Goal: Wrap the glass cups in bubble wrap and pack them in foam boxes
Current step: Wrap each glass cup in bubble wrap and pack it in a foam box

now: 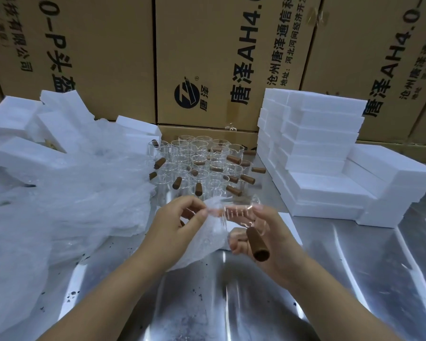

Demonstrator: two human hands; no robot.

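My right hand [261,232] grips a clear glass cup [236,214] lying on its side above the table, its brown wooden handle [257,244] pointing toward me. My left hand [180,222] pinches the edge of a bubble wrap sheet [202,242] that hangs under and around the cup. Behind my hands stand several more glass cups [202,161] with wooden handles. White foam boxes [320,153] are stacked at the right.
A big heap of bubble wrap [67,198] covers the left of the shiny metal table [231,303], with loose foam boxes [27,134] behind it. Tall cardboard cartons [207,57] wall off the back.
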